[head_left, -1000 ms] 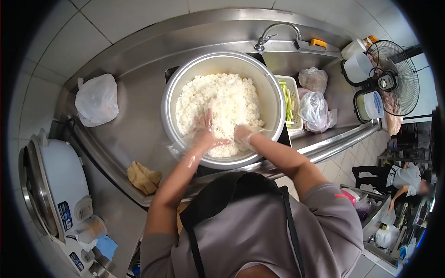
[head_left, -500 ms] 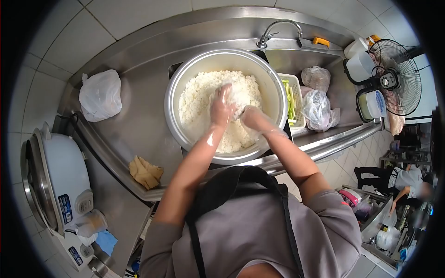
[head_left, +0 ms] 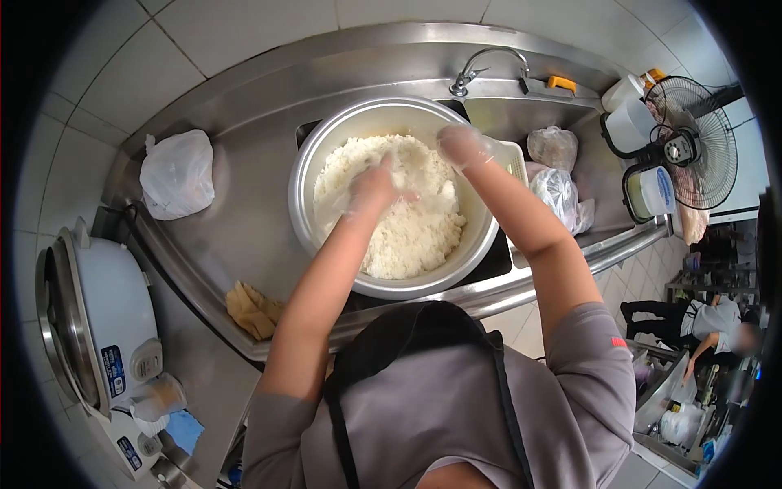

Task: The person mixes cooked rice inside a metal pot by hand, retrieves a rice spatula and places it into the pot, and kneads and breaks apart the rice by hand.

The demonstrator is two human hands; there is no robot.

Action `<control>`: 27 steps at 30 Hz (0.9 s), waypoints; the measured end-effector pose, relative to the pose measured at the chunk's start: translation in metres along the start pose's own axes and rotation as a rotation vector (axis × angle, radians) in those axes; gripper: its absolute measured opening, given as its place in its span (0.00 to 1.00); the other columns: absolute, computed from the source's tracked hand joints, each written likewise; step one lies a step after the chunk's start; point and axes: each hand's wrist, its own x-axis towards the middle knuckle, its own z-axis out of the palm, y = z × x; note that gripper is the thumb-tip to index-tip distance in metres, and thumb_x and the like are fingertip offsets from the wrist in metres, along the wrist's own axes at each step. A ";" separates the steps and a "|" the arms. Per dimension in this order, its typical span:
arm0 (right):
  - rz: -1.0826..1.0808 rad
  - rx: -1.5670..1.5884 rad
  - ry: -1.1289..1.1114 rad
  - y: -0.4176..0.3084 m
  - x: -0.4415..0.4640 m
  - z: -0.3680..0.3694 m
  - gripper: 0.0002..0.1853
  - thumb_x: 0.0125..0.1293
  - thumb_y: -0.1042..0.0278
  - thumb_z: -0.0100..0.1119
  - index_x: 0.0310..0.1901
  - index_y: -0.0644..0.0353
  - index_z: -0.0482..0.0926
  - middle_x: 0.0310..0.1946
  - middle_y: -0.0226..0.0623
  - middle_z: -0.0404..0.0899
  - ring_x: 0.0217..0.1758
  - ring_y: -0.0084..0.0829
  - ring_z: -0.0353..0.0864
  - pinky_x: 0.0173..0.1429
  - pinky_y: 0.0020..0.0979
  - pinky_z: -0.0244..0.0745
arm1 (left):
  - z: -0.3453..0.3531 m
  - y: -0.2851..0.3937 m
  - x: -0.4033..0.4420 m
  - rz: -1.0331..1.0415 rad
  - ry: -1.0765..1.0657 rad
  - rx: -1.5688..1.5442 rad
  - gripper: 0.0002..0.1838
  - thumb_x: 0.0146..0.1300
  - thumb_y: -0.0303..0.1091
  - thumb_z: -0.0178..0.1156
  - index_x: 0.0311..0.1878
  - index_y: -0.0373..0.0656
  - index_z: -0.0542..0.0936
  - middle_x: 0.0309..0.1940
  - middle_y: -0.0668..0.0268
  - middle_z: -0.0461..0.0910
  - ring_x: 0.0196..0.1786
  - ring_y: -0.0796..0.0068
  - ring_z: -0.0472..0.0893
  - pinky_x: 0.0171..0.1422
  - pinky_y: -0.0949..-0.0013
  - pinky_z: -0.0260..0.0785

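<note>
Left hand [head_left: 373, 191] is touching rice [head_left: 414, 244], right hand [head_left: 463, 147] hovering by the pot's [head_left: 299, 196] rim, both grips blurring unreadably; hasty sweeping risks spilling.

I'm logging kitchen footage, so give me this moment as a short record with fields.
vessel: large round silver metal pot
contents: fluffy white rice
left hand: left hand in clear plastic glove, fingers spread, at the rice; contact blurred
right hand: right hand in similar glove, at the pot's far right rim; grip unclear
left of pot: knotted white plastic bag, crumpled tan cloth
right of pot: pale plastic basket
</note>
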 end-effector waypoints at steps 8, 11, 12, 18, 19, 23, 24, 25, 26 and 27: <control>0.005 -0.041 -0.134 -0.008 0.041 0.071 0.10 0.59 0.66 0.49 0.33 0.56 0.81 0.33 0.37 0.81 0.37 0.35 0.81 0.39 0.34 0.76 | 0.007 -0.041 -0.076 -0.152 -0.246 0.316 0.67 0.30 0.64 0.70 0.71 0.49 0.43 0.69 0.43 0.43 0.67 0.35 0.52 0.67 0.43 0.48; -0.211 0.149 -0.192 0.020 0.040 0.100 0.10 0.60 0.66 0.49 0.35 0.54 0.81 0.37 0.33 0.80 0.42 0.30 0.80 0.43 0.31 0.76 | 0.039 -0.057 -0.098 -0.095 -0.232 0.275 0.70 0.29 0.66 0.70 0.71 0.49 0.39 0.69 0.42 0.39 0.69 0.35 0.46 0.69 0.40 0.37; -0.267 0.163 -0.236 0.027 0.039 0.107 0.10 0.59 0.66 0.49 0.35 0.55 0.81 0.37 0.33 0.80 0.42 0.30 0.80 0.43 0.31 0.76 | 0.052 -0.062 -0.098 -0.072 -0.209 0.240 0.71 0.28 0.67 0.69 0.71 0.50 0.38 0.69 0.42 0.38 0.69 0.36 0.44 0.69 0.39 0.33; -0.564 -0.029 -0.475 0.013 -0.011 0.097 0.09 0.56 0.68 0.51 0.34 0.57 0.81 0.36 0.35 0.80 0.41 0.31 0.80 0.43 0.32 0.76 | 0.063 -0.040 -0.092 -0.047 -0.195 0.282 0.70 0.33 0.65 0.69 0.71 0.49 0.32 0.70 0.44 0.36 0.69 0.35 0.43 0.69 0.41 0.37; -0.611 -0.058 -0.505 0.008 -0.022 0.098 0.09 0.55 0.69 0.51 0.33 0.57 0.81 0.35 0.35 0.80 0.41 0.31 0.80 0.43 0.32 0.76 | 0.065 -0.039 -0.093 -0.046 -0.204 0.288 0.70 0.34 0.64 0.69 0.71 0.48 0.32 0.70 0.45 0.37 0.69 0.36 0.44 0.70 0.43 0.39; -0.792 -0.176 -0.544 -0.014 -0.059 0.124 0.08 0.53 0.70 0.52 0.33 0.59 0.81 0.35 0.36 0.80 0.40 0.32 0.80 0.42 0.32 0.76 | 0.118 -0.061 -0.080 0.014 -0.063 0.364 0.69 0.35 0.64 0.68 0.71 0.47 0.32 0.70 0.44 0.37 0.68 0.32 0.44 0.69 0.42 0.43; -0.810 -0.135 -0.504 -0.016 -0.068 0.129 0.08 0.53 0.70 0.53 0.32 0.59 0.81 0.34 0.37 0.80 0.39 0.32 0.80 0.42 0.32 0.76 | 0.100 -0.052 -0.085 0.014 -0.133 0.318 0.69 0.35 0.64 0.68 0.71 0.47 0.32 0.70 0.45 0.36 0.68 0.32 0.44 0.69 0.42 0.43; -0.829 -0.101 -0.455 -0.017 -0.078 0.130 0.08 0.52 0.71 0.53 0.32 0.60 0.81 0.34 0.37 0.80 0.39 0.32 0.80 0.42 0.32 0.76 | 0.086 -0.045 -0.086 0.014 -0.200 0.270 0.69 0.35 0.64 0.68 0.71 0.47 0.33 0.70 0.45 0.36 0.68 0.31 0.44 0.69 0.42 0.43; -0.825 -0.011 -0.375 -0.018 -0.089 0.126 0.07 0.50 0.72 0.54 0.31 0.62 0.80 0.32 0.40 0.80 0.37 0.33 0.81 0.41 0.34 0.76 | 0.095 -0.048 -0.082 0.017 -0.189 0.279 0.69 0.35 0.64 0.68 0.71 0.47 0.32 0.70 0.45 0.35 0.68 0.31 0.43 0.69 0.41 0.42; -0.848 0.029 -0.403 -0.026 -0.100 0.124 0.07 0.49 0.72 0.55 0.29 0.62 0.81 0.32 0.41 0.80 0.37 0.35 0.80 0.41 0.34 0.76 | 0.112 -0.055 -0.079 0.018 -0.186 0.288 0.69 0.35 0.64 0.68 0.70 0.47 0.31 0.70 0.45 0.33 0.68 0.31 0.42 0.69 0.41 0.42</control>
